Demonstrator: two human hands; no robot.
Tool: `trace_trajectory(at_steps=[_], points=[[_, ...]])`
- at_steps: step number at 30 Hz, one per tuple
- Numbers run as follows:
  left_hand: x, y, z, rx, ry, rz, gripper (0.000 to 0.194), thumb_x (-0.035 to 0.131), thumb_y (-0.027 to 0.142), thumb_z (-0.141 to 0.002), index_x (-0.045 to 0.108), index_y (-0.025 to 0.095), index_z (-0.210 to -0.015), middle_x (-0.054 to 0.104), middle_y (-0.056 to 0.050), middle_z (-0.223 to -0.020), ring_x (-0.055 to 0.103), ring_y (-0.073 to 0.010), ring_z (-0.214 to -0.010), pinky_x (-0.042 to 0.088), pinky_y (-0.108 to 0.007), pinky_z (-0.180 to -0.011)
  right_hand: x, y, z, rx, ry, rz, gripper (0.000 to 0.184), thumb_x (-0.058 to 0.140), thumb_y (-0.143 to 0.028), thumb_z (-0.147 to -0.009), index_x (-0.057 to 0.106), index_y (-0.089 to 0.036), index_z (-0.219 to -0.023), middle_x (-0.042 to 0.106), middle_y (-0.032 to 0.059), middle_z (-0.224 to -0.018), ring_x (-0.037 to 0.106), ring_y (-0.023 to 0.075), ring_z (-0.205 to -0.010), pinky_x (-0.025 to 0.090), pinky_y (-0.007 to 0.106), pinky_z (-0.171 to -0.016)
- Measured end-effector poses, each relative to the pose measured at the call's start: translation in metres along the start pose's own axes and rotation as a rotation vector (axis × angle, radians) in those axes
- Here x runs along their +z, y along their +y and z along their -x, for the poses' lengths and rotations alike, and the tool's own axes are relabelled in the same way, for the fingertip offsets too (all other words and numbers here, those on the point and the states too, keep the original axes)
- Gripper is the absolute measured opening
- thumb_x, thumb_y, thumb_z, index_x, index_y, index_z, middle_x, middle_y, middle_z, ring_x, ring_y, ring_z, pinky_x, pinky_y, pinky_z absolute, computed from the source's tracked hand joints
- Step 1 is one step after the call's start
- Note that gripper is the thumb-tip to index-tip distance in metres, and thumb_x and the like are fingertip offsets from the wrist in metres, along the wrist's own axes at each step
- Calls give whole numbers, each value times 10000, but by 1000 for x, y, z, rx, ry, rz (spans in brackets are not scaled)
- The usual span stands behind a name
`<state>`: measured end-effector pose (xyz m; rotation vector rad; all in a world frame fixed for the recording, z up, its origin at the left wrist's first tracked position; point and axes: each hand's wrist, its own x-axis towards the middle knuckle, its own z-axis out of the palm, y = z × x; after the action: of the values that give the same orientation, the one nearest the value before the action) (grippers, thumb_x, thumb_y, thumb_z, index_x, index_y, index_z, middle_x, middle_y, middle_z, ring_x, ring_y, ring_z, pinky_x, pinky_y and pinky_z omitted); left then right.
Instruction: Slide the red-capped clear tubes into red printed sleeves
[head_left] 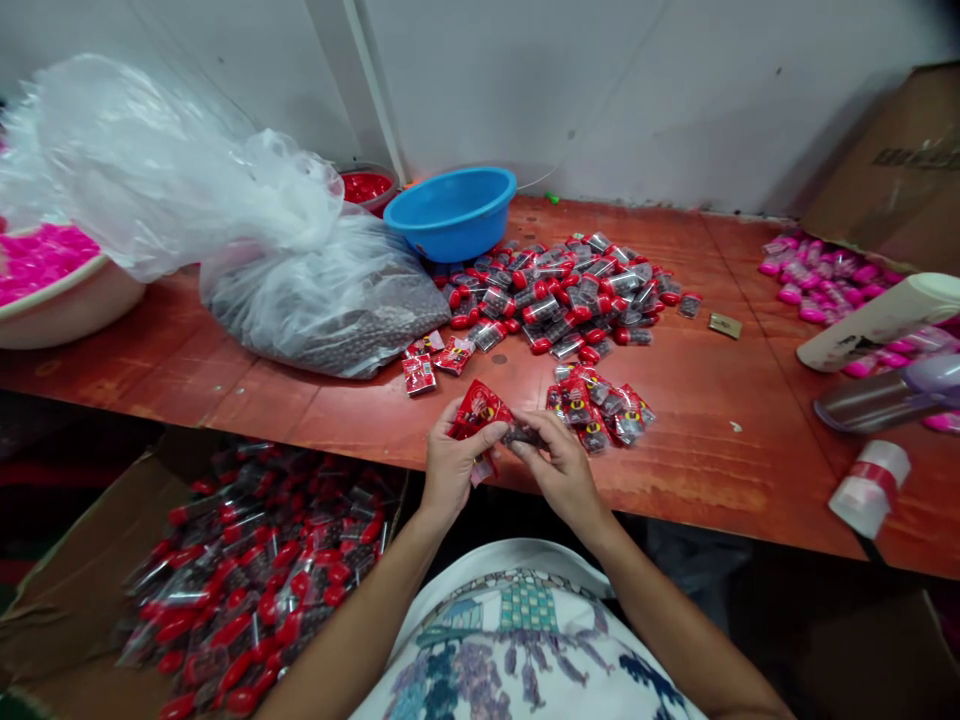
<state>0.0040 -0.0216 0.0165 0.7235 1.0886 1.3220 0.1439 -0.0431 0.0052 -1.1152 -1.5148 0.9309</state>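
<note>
Two bare hands meet at the near edge of the table (712,470), in front of a shirted torso. The left hand (450,455) pinches a red packet (480,408) between thumb and fingers; the right hand (559,460), thumb and fingertips pressed together, grips a dark item (523,436) at the packet's side, though whether the two are joined cannot be told. Just beyond the left hand lie three small packets (418,374), close to a knotted clear bag (322,300) of dark contents. Just beyond the right hand is a cluster of packets (600,405); to its right a broad stretch of tabletop, with a small white scrap (736,427), extends to a white roll (874,485) banded in red, near the table's edge. Farther beyond both hands, a strip of tabletop separates the packets from a heap of red-capped tubes (562,290), behind which stands a blue basin (450,225) near the wall. Left of and below the left hand, under the table's edge, an open box (82,560) holds more such tubes. The held packet carries pale lettering and a yellow-and-black mark, too small to read; dark print on the carton (885,190), far beyond the right hand, is likewise illegible.
</note>
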Motion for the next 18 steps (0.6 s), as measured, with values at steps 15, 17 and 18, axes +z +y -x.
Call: trace_trajectory(at_steps=[15,17,18], points=[[3,10,-3,-103,-85,-93,458,839,231,-531,633,145,-932,676,-8,-728,589,-110,-535,479,-202,-472,8,5,-3,253,167,-318,313,723,-309,-727,598,-223,-1001,670,32,-932,646,177,-850,549,329,-791],[5,8,-3,-119,-59,-120,469,846,242,-512,629,135,-915,667,-8,-705,574,-106,-509,458,-193,-435,9,8,-1,226,199,-246,359,699,-299,-755,574,-235,-1085,655,40,-979,638,177,-888,537,326,-810],[5,9,-3,-125,-64,-133,477,846,247,-513,627,133,-922,665,-9,-705,567,-103,-497,451,-190,-418,10,10,0,230,206,-247,390,699,-293,-755,560,-240,-1115,648,41,-993,635,179,-902,535,324,-813]])
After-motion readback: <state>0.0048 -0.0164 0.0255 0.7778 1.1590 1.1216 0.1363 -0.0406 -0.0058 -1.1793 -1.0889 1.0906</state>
